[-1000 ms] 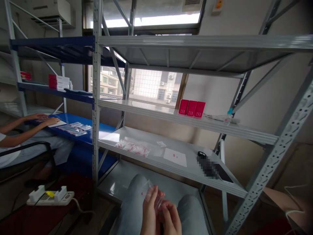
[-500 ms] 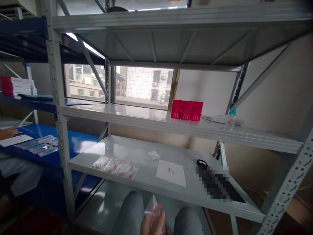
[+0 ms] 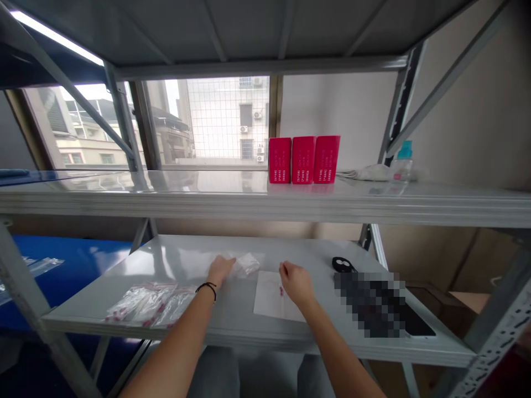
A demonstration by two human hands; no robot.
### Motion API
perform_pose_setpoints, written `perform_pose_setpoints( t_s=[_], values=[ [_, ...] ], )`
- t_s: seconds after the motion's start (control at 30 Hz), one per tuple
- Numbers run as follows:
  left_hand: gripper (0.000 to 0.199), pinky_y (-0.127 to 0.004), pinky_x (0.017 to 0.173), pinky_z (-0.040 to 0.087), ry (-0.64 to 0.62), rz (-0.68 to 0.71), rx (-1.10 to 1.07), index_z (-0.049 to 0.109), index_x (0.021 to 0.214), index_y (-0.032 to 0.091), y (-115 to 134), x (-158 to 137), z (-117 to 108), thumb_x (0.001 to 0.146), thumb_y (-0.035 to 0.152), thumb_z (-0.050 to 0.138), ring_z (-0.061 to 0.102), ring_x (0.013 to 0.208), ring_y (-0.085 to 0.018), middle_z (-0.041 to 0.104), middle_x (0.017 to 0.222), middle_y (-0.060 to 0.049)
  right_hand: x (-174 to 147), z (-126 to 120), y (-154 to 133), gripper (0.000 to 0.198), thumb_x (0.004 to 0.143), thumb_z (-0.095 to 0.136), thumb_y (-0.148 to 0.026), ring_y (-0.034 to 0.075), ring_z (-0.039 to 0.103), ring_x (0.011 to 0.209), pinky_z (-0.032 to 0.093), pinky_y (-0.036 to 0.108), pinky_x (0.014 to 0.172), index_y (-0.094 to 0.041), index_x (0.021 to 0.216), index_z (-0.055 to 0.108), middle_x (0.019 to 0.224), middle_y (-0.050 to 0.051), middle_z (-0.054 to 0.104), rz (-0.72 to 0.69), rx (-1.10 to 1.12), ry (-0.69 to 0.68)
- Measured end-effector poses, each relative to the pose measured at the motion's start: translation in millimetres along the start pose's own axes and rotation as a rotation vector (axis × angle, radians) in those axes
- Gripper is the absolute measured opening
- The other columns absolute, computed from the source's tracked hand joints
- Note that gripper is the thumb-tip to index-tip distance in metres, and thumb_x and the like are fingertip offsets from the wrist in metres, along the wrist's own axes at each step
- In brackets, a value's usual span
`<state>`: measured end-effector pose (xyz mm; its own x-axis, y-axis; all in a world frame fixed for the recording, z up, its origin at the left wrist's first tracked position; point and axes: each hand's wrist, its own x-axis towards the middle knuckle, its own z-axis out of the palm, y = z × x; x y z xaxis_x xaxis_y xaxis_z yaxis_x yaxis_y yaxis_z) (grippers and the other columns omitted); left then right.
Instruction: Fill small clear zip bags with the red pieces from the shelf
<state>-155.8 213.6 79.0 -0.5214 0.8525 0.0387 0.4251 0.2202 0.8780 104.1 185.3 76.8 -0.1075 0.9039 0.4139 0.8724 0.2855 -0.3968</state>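
My left hand [image 3: 219, 270] reaches across the grey shelf [image 3: 199, 323], and its fingertips rest on a small stack of empty clear bags [image 3: 250, 262]. My right hand [image 3: 295, 282] hovers with curled fingers over a white sheet of paper [image 3: 269, 301]. A few tiny red pieces [image 3: 281, 290] lie on the sheet just by its fingertips. Whether the fingers pinch one is hidden. A pile of clear bags holding red pieces [image 3: 149, 303] lies to the left of my left wrist.
Three red boxes [image 3: 303, 159] and a small bottle [image 3: 403, 163] stand on the upper shelf [image 3: 207, 199]. A black object [image 3: 342, 264] and a dark flat device [image 3: 417, 327] lie right of the paper. A blue shelf [image 3: 62, 265] with more bags adjoins on the left.
Both hands have come up from my lap, where they held a clear bag, onto the shelf. The view has moved closer and turned right, so the person at the blue shelf is out of sight.
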Motion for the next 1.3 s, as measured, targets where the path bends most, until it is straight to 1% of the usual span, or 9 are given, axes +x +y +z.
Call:
perform_pose_setpoints(
  t_s=[0.1,0.2,0.33,0.43,0.53,0.77,0.93,1.13,1.3],
  values=[
    [0.036,-0.046,0.093,0.049,0.086,0.135,0.24,0.057,0.121,0.008,-5.5,-5.8,2.4,0.089,0.025,0.061,0.063,0.114,-0.036,0.059,0.127,-0.024,3.5,23.5,3.1,0.032,0.101,0.041,-0.029,0.021,0.068,0.073,0.033,0.03,0.061,-0.022,0.082,0.065,0.085,0.006,0.075,-0.062,-0.071,-0.047],
    [0.029,-0.043,0.106,0.041,0.015,0.322,0.423,0.063,0.12,0.017,-9.5,-17.3,12.8,0.094,0.026,0.055,0.056,0.124,-0.032,0.061,0.129,-0.017,-1.0,37.4,5.8,0.029,0.101,0.041,-0.028,0.023,0.072,0.081,0.038,0.03,0.063,-0.021,0.092,0.068,0.1,0.009,0.075,-0.111,-0.139,-0.092],
    [0.025,-0.043,0.1,0.044,-0.104,0.439,0.591,0.074,0.102,0.019,-11.0,-32.2,31.2,0.096,0.028,0.051,0.058,0.117,-0.032,0.069,0.115,-0.014,-4.0,40.2,7.5,0.028,0.102,0.041,-0.027,0.024,0.074,0.086,0.042,0.03,0.065,-0.02,0.098,0.068,0.102,0.009,0.073,-0.141,-0.203,-0.122],
    [0.025,-0.042,0.096,0.045,-0.106,0.467,0.641,0.074,0.104,0.018,-6.2,-37.2,32.4,0.093,0.022,0.052,0.059,0.117,-0.032,0.07,0.116,-0.015,-5.3,37.3,5.6,0.029,0.102,0.039,-0.024,0.023,0.075,0.083,0.043,0.03,0.063,-0.019,0.098,0.068,0.099,0.008,0.074,-0.16,-0.241,-0.113],
    [0.034,-0.039,0.099,0.044,-0.079,0.497,0.631,0.071,0.118,0.021,-4.4,-34.8,8.5,0.089,0.018,0.055,0.056,0.122,-0.03,0.067,0.127,-0.012,-7.5,35.9,4.9,0.033,0.103,0.035,-0.021,0.024,0.075,0.083,0.043,0.031,0.062,-0.018,0.099,0.068,0.099,0.009,0.074,-0.195,-0.256,-0.097],
    [0.034,-0.041,0.103,0.041,-0.1,0.418,0.66,0.075,0.111,0.018,-52.2,-31.7,-103.0,0.08,0.031,0.066,0.061,0.115,-0.034,0.074,0.112,-0.015,-4.7,35.3,7.1,0.037,0.105,0.032,-0.028,0.026,0.075,0.078,0.039,0.033,0.056,-0.02,0.093,0.066,0.095,0.008,0.073,-0.214,-0.249,-0.025],
    [0.033,-0.035,0.096,0.043,-0.135,0.395,0.569,0.075,0.104,0.02,-75.2,-33.8,-125.3,0.075,0.014,0.061,0.064,0.106,-0.028,0.076,0.102,-0.009,-3.4,8.7,-5.3,0.039,0.105,0.029,-0.032,0.023,0.073,0.07,0.032,0.032,0.054,-0.022,0.088,0.062,0.091,0.006,0.071,-0.164,-0.196,0.07],
    [0.022,-0.03,0.089,0.045,-0.191,0.523,0.318,0.068,0.098,0.022,-44.3,-54.5,-133.5,0.082,0.016,0.054,0.065,0.095,-0.022,0.074,0.094,-0.003,-27.2,-41.2,-42.5,0.036,0.104,0.034,-0.039,0.023,0.07,0.076,0.044,0.033,0.064,-0.024,0.093,0.065,0.092,0.006,0.07,-0.271,0.078,0.089],
    [0.023,-0.025,0.08,0.043,-0.361,0.722,0.013,0.058,0.099,0.028,11.2,-133.7,-158.6,0.081,0.015,0.062,0.063,0.087,-0.019,0.073,0.088,0.004,-68.8,-91.3,-98.6,0.036,0.099,0.052,-0.037,0.025,0.065,0.115,0.048,0.032,0.095,-0.034,0.133,0.062,0.126,0.007,0.067,-0.564,0.416,-0.188]
  ],
)
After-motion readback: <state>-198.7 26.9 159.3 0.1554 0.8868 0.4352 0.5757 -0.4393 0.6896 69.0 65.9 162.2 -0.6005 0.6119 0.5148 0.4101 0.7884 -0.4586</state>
